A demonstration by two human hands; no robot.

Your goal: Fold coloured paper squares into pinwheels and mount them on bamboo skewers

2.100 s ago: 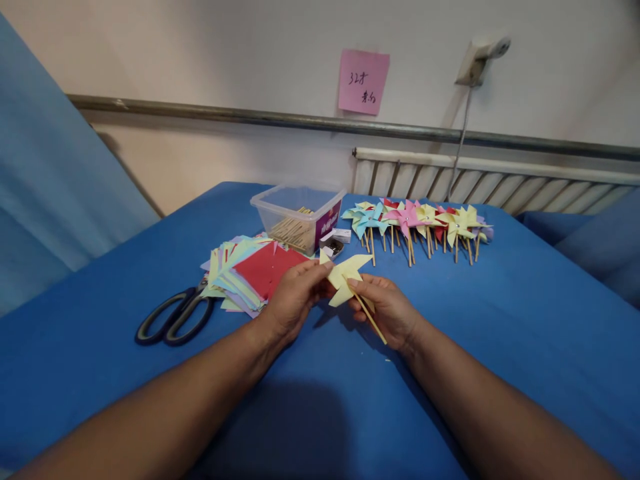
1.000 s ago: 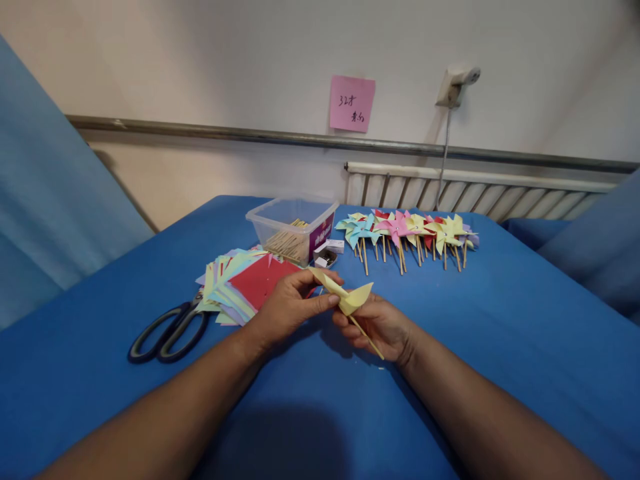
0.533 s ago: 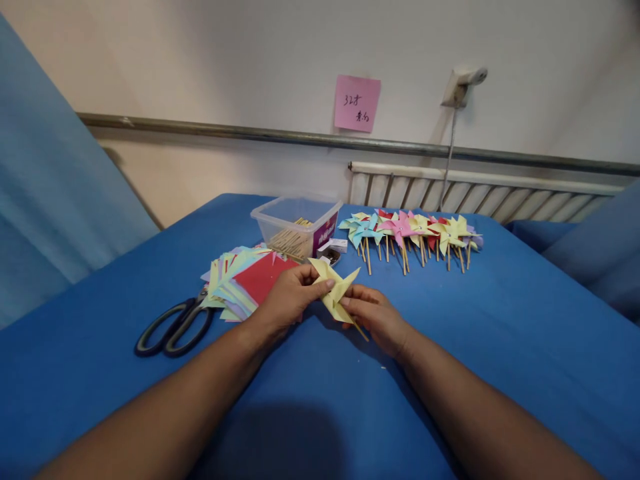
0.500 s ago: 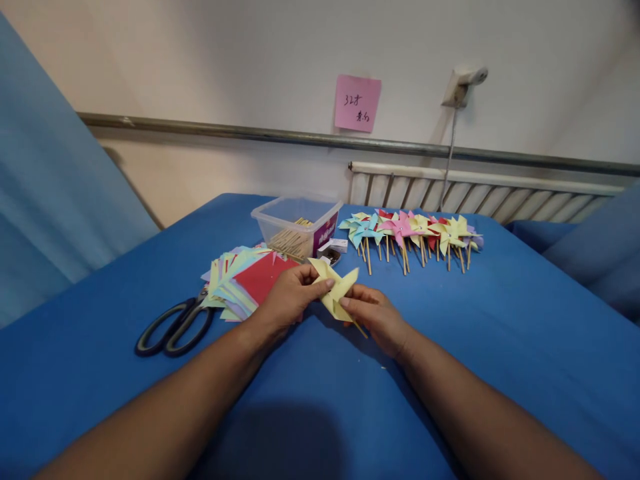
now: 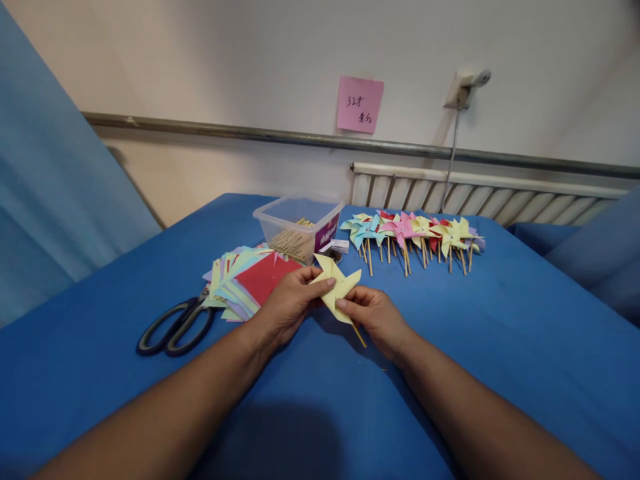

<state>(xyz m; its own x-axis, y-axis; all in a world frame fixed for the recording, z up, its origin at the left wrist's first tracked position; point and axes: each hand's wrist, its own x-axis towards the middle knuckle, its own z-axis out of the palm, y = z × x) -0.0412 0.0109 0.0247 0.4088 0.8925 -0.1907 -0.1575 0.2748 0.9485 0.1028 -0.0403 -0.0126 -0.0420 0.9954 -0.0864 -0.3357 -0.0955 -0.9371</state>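
A pale yellow paper pinwheel (image 5: pixel 339 288) is between my two hands, above the middle of the blue-covered table. My left hand (image 5: pixel 295 293) pinches it from the left, the thumb lying across its face near the centre. On the other side my right hand (image 5: pixel 375 313) grips its lower right part, thumb on top. A thin wooden stick (image 5: pixel 359 335) sticks out below the paper, pointing down and to the right. The fingers behind the pinwheel are hidden.
Coloured paper squares (image 5: pixel 263 279) lie in a pile left of my hands, with scissors (image 5: pixel 176 327) beside it. Behind stands a clear plastic box (image 5: pixel 285 223) of wooden sticks, a small dish (image 5: pixel 332 255) close by. Several finished pinwheels (image 5: pixel 403 230) lie at the back right.
The pinwheel has turned slightly in my hands and its blades look more spread. More of its stick shows below. My right thumb has shifted a little to the left on the paper.
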